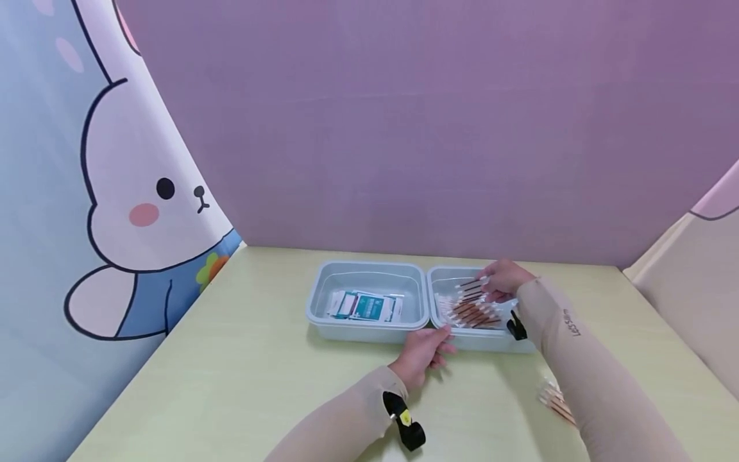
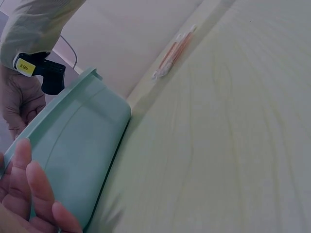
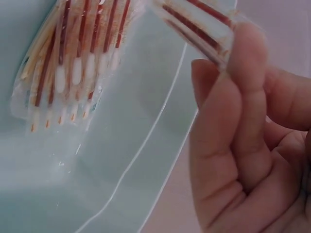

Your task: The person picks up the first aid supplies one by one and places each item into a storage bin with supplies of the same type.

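My right hand (image 1: 503, 280) pinches a clear-wrapped pack of iodine swabs (image 3: 194, 26) between thumb and fingers, above the right-hand plastic bin (image 1: 484, 340). Inside that pale blue-green bin lie more wrapped swabs (image 3: 73, 73), with brown sticks and white cotton tips. My left hand (image 1: 423, 354) holds the same bin at its front rim, near the left corner. In the left wrist view, its fingers (image 2: 39, 187) lie slightly bent along the outer wall.
A second bin (image 1: 364, 332) stands against the left side, holding several white-and-teal sachets (image 1: 368, 307). Another pack of swabs (image 1: 557, 403) lies on the pale wooden table (image 1: 231, 385), partly hidden by my right sleeve. A purple cloth (image 1: 404, 128) hangs behind the table.
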Demonstrator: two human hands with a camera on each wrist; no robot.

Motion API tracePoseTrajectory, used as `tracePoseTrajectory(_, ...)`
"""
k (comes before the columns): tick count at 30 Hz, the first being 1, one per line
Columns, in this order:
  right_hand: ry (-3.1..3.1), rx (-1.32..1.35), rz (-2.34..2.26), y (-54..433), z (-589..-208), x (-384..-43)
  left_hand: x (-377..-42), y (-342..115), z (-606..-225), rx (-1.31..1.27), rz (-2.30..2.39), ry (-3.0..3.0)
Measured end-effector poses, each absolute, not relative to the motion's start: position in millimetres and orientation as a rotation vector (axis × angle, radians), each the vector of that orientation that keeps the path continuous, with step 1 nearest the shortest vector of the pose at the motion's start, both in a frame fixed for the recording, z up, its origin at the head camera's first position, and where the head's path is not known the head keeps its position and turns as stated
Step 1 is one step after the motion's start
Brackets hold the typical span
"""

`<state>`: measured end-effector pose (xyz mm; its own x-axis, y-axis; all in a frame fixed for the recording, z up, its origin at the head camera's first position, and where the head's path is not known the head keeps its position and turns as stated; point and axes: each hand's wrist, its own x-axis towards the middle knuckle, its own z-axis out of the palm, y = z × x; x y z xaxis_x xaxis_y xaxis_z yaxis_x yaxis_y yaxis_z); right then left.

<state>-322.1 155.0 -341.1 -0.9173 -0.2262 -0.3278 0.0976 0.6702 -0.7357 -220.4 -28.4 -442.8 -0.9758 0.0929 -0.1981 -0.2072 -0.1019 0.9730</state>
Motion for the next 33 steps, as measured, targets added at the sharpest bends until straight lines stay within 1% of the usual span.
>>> tracePoseTrajectory(11, 2.532, -0.155, -1.06, 167.5, -348.6, -323.2, -220.2, -28.3, -444.1, -0.122, 2.171, 1.969)
tracePoseTrajectory(18, 2.597, -0.138, -0.993, 180.5, -344.9, -312.3, -221.4, -28.6, -445.5, -0.115, 2.176, 1.967)
tracePoseTrajectory(25, 2.713, -0.277, -0.957, 204.4, -342.4, -289.8, -220.2, -29.7, -443.7, -0.116, 2.175, 1.967)
tracePoseTrajectory(33, 2.922, -0.484, -0.877, 227.9, -337.6, -245.9, -218.6, -30.1, -441.4, -0.125, 2.169, 1.968)
